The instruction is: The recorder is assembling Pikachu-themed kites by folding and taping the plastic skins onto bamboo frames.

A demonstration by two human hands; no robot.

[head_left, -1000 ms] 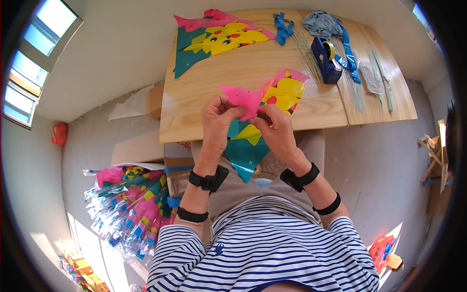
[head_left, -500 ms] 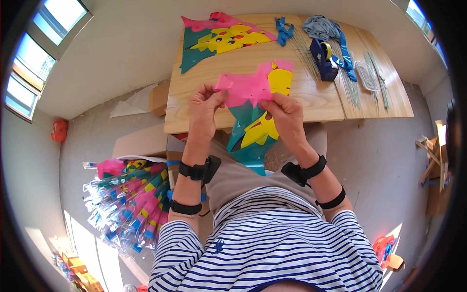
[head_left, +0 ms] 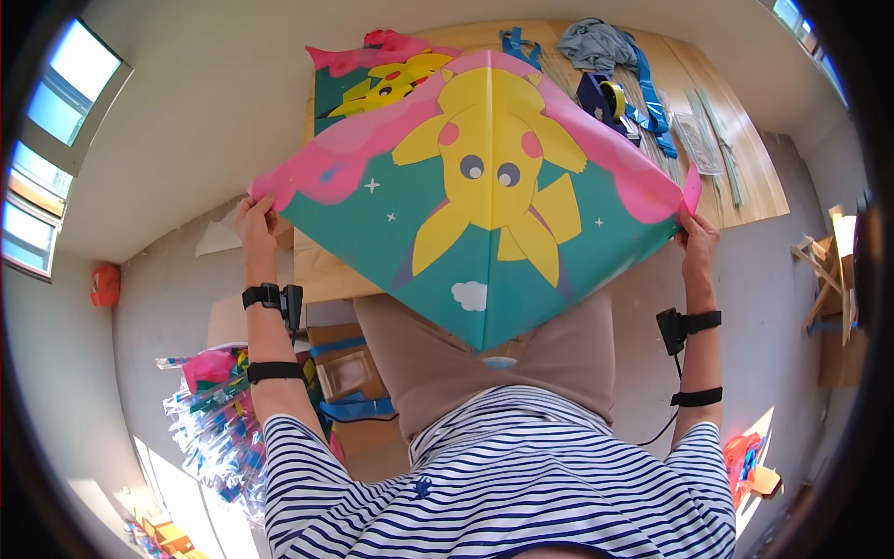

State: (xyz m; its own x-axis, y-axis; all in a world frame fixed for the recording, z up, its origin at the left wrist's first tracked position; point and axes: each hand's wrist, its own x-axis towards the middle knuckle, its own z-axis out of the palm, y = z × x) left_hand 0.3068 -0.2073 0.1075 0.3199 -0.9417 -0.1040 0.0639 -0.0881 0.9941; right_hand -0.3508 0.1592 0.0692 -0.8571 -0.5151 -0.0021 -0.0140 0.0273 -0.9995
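Observation:
A diamond-shaped kite sail (head_left: 372, 219), pink and teal with a yellow cartoon figure, is spread wide between my hands. The figure appears upside down, and a crease runs down its middle. My left hand (head_left: 256, 224) pinches the left corner, and my right hand (head_left: 697, 233) pinches the right one, where a small pink flap stands up. The lower point hangs over my lap, while the upper part reaches over the wooden table (head_left: 321, 270). Behind it, more printed sails (head_left: 340, 84) lie at the table's far left, partly covered.
On the table's right lie a dark blue tape dispenser (head_left: 596, 98), grey cloth (head_left: 596, 45), blue straps (head_left: 663, 121), thin rods (head_left: 717, 140) and a clear plastic box (head_left: 694, 144). Bundled kites in clear wrap (head_left: 214, 429) are at my left, beside a cardboard box (head_left: 349, 373).
The sail was folded and bunched between my hands; now it is opened out flat. My hands have moved far apart, left and right, to its two side corners.

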